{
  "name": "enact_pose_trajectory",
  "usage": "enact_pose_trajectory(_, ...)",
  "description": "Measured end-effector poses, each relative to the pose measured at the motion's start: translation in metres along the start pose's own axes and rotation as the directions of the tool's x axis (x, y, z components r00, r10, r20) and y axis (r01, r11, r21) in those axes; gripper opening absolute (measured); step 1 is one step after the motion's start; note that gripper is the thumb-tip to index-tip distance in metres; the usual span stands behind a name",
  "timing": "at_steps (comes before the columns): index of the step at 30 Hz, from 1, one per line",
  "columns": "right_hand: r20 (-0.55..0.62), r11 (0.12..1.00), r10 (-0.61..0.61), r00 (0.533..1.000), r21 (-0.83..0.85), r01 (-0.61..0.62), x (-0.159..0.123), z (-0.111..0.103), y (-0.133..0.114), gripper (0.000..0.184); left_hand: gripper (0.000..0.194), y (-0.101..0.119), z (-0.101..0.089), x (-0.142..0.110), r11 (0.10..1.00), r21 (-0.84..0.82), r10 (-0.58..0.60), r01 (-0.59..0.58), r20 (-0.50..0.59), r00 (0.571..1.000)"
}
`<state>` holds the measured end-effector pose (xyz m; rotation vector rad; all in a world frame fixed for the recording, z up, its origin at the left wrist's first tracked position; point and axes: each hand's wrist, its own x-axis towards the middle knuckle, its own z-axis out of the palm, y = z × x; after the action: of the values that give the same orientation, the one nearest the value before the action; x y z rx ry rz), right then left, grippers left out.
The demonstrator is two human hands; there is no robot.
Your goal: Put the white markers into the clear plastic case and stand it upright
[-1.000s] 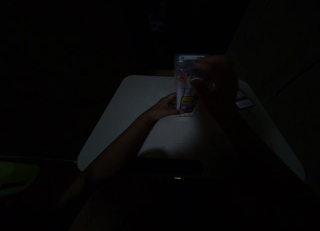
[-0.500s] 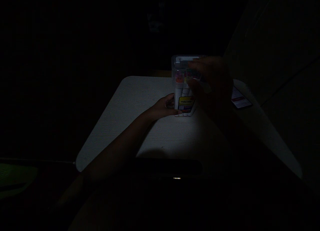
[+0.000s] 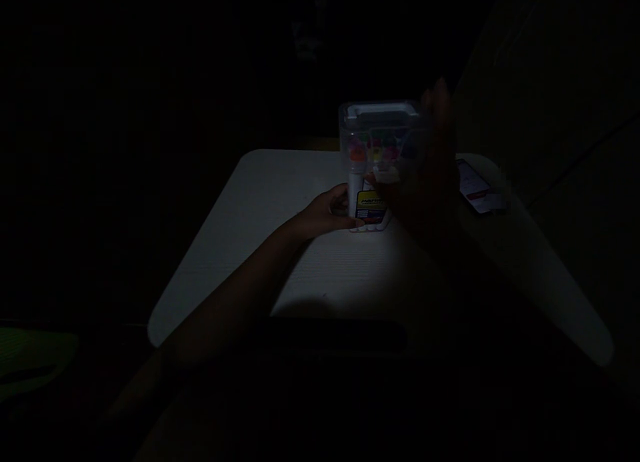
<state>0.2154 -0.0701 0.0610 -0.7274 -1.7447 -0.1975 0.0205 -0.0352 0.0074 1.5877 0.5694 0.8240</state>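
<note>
A clear plastic marker case (image 3: 356, 194) stands upright on the white table (image 3: 240, 209). Inside it are several white markers with coloured caps, and a yellow and dark label is on its front. My left hand (image 3: 330, 212) grips the case low on its left side, thumb across the front. My right hand (image 3: 433, 175) is at the right side of the case, its fingers raised and apart and its thumb in front near the label. It is dark and blurred, and whether it touches the case I cannot tell. A clear lid (image 3: 383, 112) with a handle covers the top.
A phone (image 3: 474, 184) lies on the table to the right, partly behind my right hand. Something green (image 3: 35, 355) shows at the lower left. A dark slot (image 3: 335, 335) runs along the table's near edge. The surroundings are very dark.
My right hand has come off the top of the lid and moved right, with its fingers now pointing up. The lid shows more fully. My left hand stays on the case.
</note>
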Motion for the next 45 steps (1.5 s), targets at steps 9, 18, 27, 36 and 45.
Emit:
enact_pose_trajectory(9,0.008,0.999,-0.001,1.000,-0.052,0.001,0.003,-0.003,-0.008,0.094,0.067,0.000,-0.001,0.000,1.000,0.014,0.008,-0.008,0.026,1.000)
enact_pose_trajectory(18,0.077,0.993,0.012,0.997,0.120,-0.021,0.005,-0.004,-0.013,0.062,0.058,0.002,0.001,-0.001,1.000,0.009,0.012,-0.012,0.014,1.000)
enact_pose_trajectory(27,-0.012,1.000,0.013,1.000,0.002,-0.013,0.006,0.001,-0.010,0.052,0.067,0.000,-0.002,0.000,1.000,0.013,0.014,-0.014,0.031,0.999)
enact_pose_trajectory(36,0.004,0.998,0.059,0.998,-0.026,-0.059,0.004,-0.013,0.000,0.037,0.067,-0.004,-0.003,0.001,0.999,0.000,0.036,-0.036,0.026,0.999)
enact_pose_trajectory(45,0.036,0.993,0.043,0.998,-0.111,-0.039,0.005,-0.016,0.001,0.043,0.072,-0.004,-0.003,0.001,1.000,0.001,0.006,-0.006,0.027,1.000)
